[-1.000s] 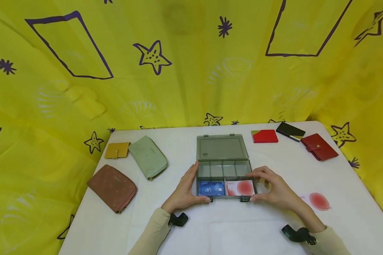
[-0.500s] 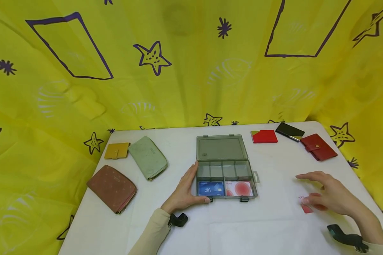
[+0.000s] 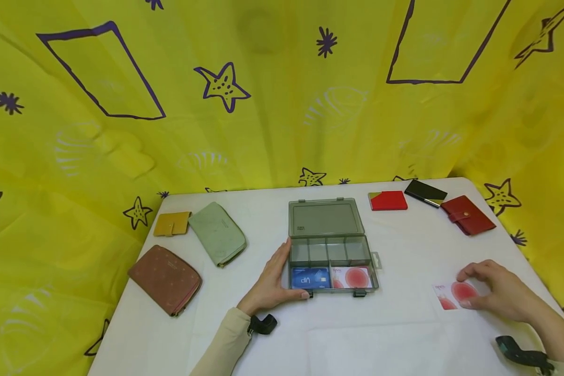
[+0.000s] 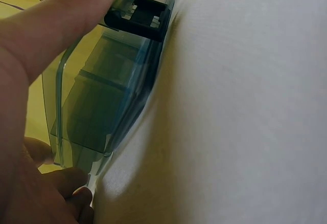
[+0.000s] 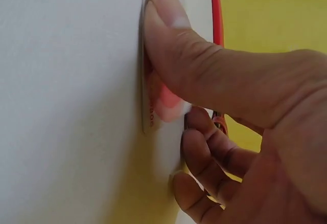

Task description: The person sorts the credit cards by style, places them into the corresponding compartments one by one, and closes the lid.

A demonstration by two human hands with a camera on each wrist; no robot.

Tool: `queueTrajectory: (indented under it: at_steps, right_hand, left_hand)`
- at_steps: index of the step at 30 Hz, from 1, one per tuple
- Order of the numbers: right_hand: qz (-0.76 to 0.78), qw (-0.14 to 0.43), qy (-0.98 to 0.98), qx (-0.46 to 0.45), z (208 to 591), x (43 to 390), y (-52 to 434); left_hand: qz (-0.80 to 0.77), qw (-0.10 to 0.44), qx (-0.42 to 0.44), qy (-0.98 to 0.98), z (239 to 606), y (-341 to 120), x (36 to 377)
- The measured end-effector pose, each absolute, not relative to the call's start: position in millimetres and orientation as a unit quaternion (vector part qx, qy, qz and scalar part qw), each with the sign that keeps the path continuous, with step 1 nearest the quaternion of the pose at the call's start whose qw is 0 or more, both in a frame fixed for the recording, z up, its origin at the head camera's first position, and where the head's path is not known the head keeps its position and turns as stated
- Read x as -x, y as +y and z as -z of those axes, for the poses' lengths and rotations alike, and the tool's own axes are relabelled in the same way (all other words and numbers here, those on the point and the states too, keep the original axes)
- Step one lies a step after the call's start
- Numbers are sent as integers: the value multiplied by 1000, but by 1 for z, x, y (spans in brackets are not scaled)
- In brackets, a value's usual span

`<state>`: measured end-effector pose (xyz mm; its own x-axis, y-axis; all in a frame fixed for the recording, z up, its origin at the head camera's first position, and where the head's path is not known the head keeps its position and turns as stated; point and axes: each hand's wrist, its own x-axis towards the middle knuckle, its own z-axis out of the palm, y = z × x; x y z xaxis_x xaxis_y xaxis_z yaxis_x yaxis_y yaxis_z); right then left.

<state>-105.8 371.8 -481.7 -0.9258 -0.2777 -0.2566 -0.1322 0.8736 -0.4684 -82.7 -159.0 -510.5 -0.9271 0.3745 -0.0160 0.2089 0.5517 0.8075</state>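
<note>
A clear grey plastic compartment box (image 3: 329, 263) stands with its lid (image 3: 326, 218) tipped back. Its front compartments hold a blue VIP card (image 3: 311, 278) and a white card with red circles (image 3: 351, 278). My left hand (image 3: 270, 284) holds the box's left front corner; the left wrist view has the thumb by a black latch (image 4: 138, 17) and fingers around the side. At the right, a second red-circled white card (image 3: 444, 298) lies on the table. My right hand (image 3: 507, 292) pinches its right part, thumb on the near side, and hides some of it.
Brown (image 3: 165, 279), green (image 3: 218, 233) and yellow (image 3: 172, 223) wallets lie at the left of the white table (image 3: 380, 344). Toward the back right are a red card case (image 3: 388, 200), a black case (image 3: 425, 193) and a dark red wallet (image 3: 468, 215). A yellow curtain hangs behind.
My right hand has left the box's right side, moved right to the loose card and taken hold of it. The left hand has stayed at the box.
</note>
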Motion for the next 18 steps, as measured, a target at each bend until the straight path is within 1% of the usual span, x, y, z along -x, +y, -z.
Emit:
queueTrajectory:
  at_steps: [3, 6, 11, 14, 18]
  right_hand:
    - [236, 149, 953, 119, 481, 105, 368]
    - [266, 114, 948, 132, 485, 102, 364]
    - [301, 19, 943, 141, 490, 99, 351]
    - [316, 2, 940, 127, 488, 102, 342]
    - [349, 14, 930, 112, 483, 106, 326]
  left_hand:
    - [-441, 97, -166, 877, 511, -160, 83]
    - [-438, 100, -163, 878, 511, -161, 84]
    - [-438, 101, -160, 879, 511, -162, 85]
    - [-438, 98, -162, 879, 511, -161, 85]
    - [-441, 93, -165, 877, 513, -160, 84]
